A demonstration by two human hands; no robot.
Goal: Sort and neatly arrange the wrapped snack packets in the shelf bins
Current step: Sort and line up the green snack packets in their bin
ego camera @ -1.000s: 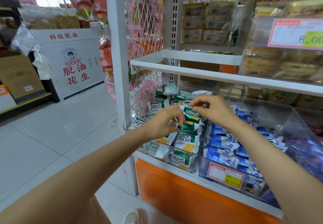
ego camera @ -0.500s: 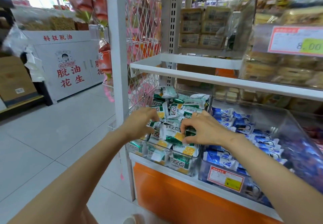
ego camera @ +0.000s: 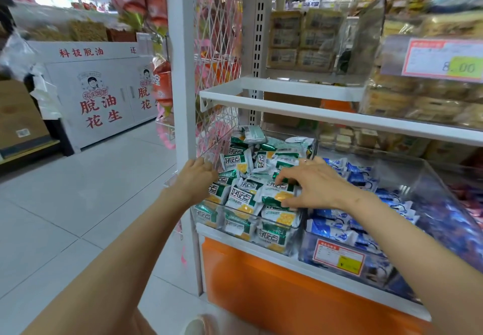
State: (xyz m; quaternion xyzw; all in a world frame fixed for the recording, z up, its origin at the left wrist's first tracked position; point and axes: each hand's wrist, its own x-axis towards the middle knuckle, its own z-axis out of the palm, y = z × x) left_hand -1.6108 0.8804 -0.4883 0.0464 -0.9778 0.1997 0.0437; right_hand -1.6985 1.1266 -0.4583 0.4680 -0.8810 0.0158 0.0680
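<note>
A clear plastic bin [ego camera: 261, 223] on the lower shelf holds a heap of green-and-white snack packets [ego camera: 236, 162]. My right hand [ego camera: 313, 185] lies over the front of the heap, thumb and fingers pinching one green packet [ego camera: 277, 195] that rests on the pile. My left hand [ego camera: 194, 180] sits at the bin's left edge, its fingertips hidden among the packets there, so its hold is unclear. To the right, a second clear bin [ego camera: 428, 178] holds blue-and-white packets [ego camera: 358, 175].
A white shelf board [ego camera: 287, 105] hangs just above the bins. The white upright post [ego camera: 180, 73] and wire mesh panel [ego camera: 217, 47] stand left of the green bin. An orange base panel [ego camera: 274, 290] lies below. A price tag [ego camera: 338, 259] is stuck on the blue bin. Open tiled floor [ego camera: 78, 191] lies to the left.
Both hands came down from holding a packet above the heap. My right hand now pinches a packet lying on the pile, and my left hand has shifted to the bin's left edge.
</note>
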